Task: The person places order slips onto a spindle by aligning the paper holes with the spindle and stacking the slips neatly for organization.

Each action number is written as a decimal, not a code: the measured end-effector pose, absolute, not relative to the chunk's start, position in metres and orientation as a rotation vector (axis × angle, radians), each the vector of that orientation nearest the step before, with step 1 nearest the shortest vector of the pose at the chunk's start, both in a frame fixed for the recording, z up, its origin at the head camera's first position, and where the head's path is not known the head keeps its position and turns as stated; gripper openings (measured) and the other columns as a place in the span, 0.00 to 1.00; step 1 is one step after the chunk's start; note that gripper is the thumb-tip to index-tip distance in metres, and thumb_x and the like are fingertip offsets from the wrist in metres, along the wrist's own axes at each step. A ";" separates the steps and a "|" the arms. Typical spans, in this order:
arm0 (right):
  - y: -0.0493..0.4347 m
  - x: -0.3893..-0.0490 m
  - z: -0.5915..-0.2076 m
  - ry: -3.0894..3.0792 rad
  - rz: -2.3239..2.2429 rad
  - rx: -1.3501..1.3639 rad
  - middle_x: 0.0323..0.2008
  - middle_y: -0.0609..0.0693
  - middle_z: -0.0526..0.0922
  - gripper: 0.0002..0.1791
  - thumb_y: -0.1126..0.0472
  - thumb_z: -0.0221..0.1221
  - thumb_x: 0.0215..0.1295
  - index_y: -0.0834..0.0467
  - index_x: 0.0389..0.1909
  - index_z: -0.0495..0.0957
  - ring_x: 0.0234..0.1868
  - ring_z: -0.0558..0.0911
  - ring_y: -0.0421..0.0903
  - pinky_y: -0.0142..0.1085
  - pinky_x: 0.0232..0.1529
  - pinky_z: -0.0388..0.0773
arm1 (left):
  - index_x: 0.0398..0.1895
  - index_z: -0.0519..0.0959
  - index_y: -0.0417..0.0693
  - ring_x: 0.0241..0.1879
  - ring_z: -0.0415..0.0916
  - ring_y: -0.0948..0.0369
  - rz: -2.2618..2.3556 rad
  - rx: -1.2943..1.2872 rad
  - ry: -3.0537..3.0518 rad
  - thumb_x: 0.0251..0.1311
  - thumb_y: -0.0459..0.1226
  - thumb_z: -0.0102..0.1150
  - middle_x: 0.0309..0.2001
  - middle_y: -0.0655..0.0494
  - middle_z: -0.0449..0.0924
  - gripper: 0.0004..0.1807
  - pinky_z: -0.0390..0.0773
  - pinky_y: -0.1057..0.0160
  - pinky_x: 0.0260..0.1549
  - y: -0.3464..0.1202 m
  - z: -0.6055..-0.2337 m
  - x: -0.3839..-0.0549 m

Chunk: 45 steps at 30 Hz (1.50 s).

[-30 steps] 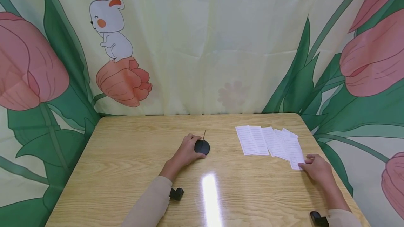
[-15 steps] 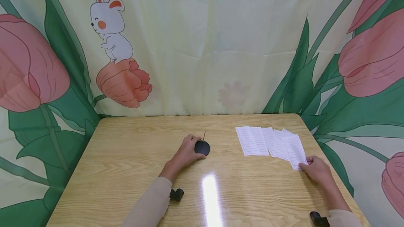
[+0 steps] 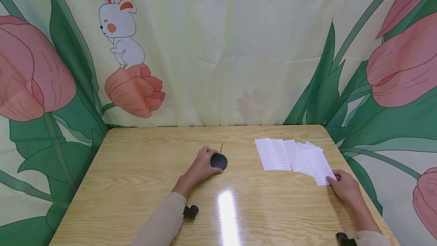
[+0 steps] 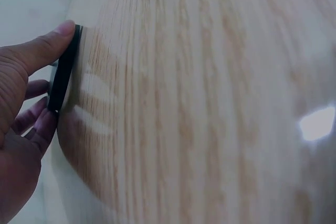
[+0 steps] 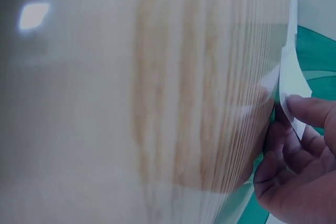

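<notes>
A round black base with a thin upright spike (image 3: 218, 161) stands on the table, left of the papers. My left hand (image 3: 202, 164) grips the base's rim between thumb and fingers; in the left wrist view the base (image 4: 65, 72) shows edge-on. To the right, several white lined paper slips (image 3: 273, 155) lie in an overlapping row. My right hand (image 3: 345, 187) pinches the near corner of the rightmost slip (image 3: 319, 166). Seen from the right wrist, that paper slip (image 5: 294, 85) is bent up between thumb and fingers, its corner off the table.
The wooden table (image 3: 136, 185) has a bright light reflection (image 3: 228, 215) near its front. Small black devices are on the left wrist (image 3: 191, 211) and the right wrist (image 3: 345, 239). Behind the table's far edge hangs a curtain (image 3: 205, 48) printed with tulips and a rabbit.
My right fingers have closed on the corner of the rightmost slip, which has shifted slightly to the right and lifted at that corner. The left hand stays on the base.
</notes>
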State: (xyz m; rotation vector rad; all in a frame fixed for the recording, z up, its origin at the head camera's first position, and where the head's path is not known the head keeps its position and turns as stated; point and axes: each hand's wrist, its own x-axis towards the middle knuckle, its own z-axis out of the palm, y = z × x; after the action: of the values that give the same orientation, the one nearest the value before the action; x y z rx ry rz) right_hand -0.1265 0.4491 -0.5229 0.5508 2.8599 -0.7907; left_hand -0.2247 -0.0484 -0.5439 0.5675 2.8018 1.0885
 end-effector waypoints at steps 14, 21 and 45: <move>0.446 -0.125 -0.519 2.917 -0.879 0.570 0.62 0.79 0.69 0.27 0.57 0.52 0.80 0.76 0.65 0.66 0.61 0.69 0.75 0.69 0.62 0.66 | 0.64 0.78 0.43 0.57 0.69 0.50 1.122 0.522 2.797 0.51 0.47 0.82 0.56 0.48 0.71 0.38 0.77 0.47 0.58 -0.052 -0.547 -0.223; 0.441 -0.125 -0.506 2.946 -0.925 0.536 0.62 0.80 0.70 0.29 0.53 0.51 0.81 0.75 0.66 0.66 0.59 0.70 0.74 0.67 0.57 0.69 | 0.67 0.76 0.43 0.58 0.69 0.50 1.102 0.502 2.787 0.51 0.47 0.81 0.58 0.47 0.72 0.41 0.76 0.47 0.59 -0.055 -0.543 -0.223; 0.388 -0.143 -0.454 3.044 -1.030 0.164 0.50 0.71 0.82 0.25 0.55 0.59 0.77 0.73 0.61 0.74 0.46 0.85 0.59 0.29 0.35 0.83 | 0.73 0.69 0.41 0.57 0.73 0.48 1.182 0.607 2.751 0.55 0.49 0.79 0.61 0.41 0.73 0.45 0.78 0.48 0.54 -0.063 -0.496 -0.228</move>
State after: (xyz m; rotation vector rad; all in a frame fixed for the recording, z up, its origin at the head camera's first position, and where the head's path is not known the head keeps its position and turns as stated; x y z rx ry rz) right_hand -0.1429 0.3880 -0.4537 0.1644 3.0437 -1.0297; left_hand -0.2277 -0.0630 -0.4961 0.6065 2.7508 1.1822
